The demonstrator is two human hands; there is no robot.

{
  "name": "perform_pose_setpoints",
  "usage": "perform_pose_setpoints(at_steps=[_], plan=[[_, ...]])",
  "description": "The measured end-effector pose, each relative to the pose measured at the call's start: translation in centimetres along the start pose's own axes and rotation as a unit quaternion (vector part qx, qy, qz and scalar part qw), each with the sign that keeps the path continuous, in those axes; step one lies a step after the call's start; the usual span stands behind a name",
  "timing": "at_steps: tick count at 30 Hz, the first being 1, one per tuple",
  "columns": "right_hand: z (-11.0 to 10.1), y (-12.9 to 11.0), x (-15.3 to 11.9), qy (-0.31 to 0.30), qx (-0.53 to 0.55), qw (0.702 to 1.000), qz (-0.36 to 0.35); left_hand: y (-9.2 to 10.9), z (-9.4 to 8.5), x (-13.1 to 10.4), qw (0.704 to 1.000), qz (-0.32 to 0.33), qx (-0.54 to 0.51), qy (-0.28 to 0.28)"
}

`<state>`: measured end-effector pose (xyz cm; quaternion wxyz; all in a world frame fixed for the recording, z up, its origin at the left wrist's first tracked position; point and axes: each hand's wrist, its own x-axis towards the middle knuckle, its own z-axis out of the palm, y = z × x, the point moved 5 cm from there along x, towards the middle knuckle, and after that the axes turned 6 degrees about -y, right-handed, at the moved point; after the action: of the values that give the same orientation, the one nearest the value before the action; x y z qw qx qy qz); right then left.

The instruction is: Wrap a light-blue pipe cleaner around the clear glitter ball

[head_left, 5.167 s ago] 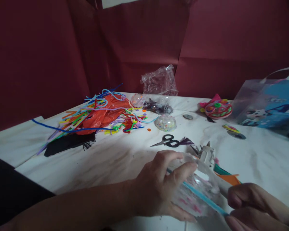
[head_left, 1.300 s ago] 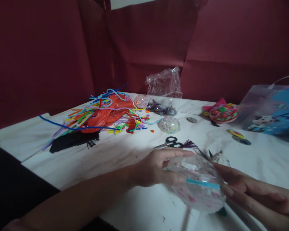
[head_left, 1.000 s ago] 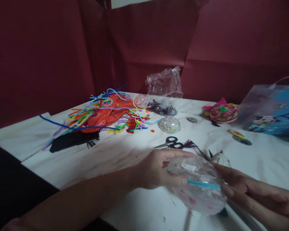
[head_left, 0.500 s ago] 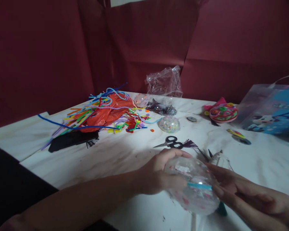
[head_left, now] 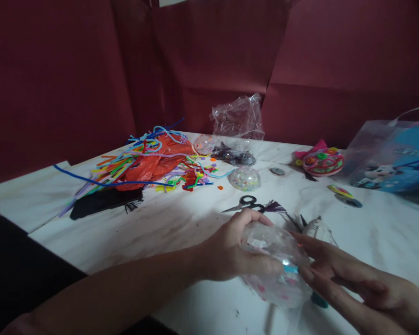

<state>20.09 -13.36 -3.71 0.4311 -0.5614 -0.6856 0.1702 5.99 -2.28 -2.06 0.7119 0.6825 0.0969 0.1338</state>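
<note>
A clear ball [head_left: 275, 246] with pink specks and a short light-blue strip [head_left: 290, 268] on it is held above the table's near part. My left hand [head_left: 233, 253] wraps round its left side, the thumb across the front near the strip. From the right, my right hand [head_left: 345, 274] presses its fingertips against the ball beside the strip's right end. Black-handled scissors [head_left: 247, 204] lie just beyond the ball, with a dark purple tassel [head_left: 275, 207] by their handles.
Pipe cleaners and a red plastic bag [head_left: 153, 163] are heaped at the back left, behind a black phone [head_left: 104, 203]. A clear speckled dome [head_left: 245, 178] stands mid-table. To the right are a decorated pink ball [head_left: 323, 162], a printed bag [head_left: 398, 158] and a whitish pointed object [head_left: 317, 229].
My left thumb has slid right over the light-blue strip, so less of it shows. The ball has turned or shifted slightly, and my right fingertips have moved a little left with it.
</note>
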Motion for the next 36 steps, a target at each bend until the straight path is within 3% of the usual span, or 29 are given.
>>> perform_pose_setpoints(at_steps=[5,9,14,16,21,25,29,36], plan=[[0.1,-1.2,-0.1,-0.029,-0.021,0.998,-0.052,0.1,0.3,-0.3,0.999,-0.011,0.039,-0.017],[-0.3,-1.2,-0.4,-0.036,-0.06,0.993,-0.096,0.6,-0.1,-0.1,0.992,0.033,0.119,0.0],[-0.1,-0.7,-0.3,-0.029,-0.037,0.997,-0.063,0.8,0.0,-0.1,0.99,0.031,0.13,-0.04],[0.0,-0.3,-0.4,-0.026,-0.016,0.999,-0.045,0.9,-0.1,-0.3,0.981,0.014,0.189,-0.039],[0.1,-0.3,-0.4,-0.005,0.013,1.0,-0.01,0.7,0.7,-0.8,0.905,0.005,0.423,-0.05],[0.1,-0.4,0.1,0.065,-0.009,0.994,0.088,0.8,1.3,-0.8,0.863,0.074,0.499,-0.001],[0.4,-0.8,0.1,0.109,-0.026,0.989,0.099,0.6,1.5,-0.7,0.859,0.083,0.504,0.014],[0.0,-0.6,-0.1,0.084,-0.04,0.993,0.068,0.8,1.6,-0.8,0.857,0.129,0.498,0.03]])
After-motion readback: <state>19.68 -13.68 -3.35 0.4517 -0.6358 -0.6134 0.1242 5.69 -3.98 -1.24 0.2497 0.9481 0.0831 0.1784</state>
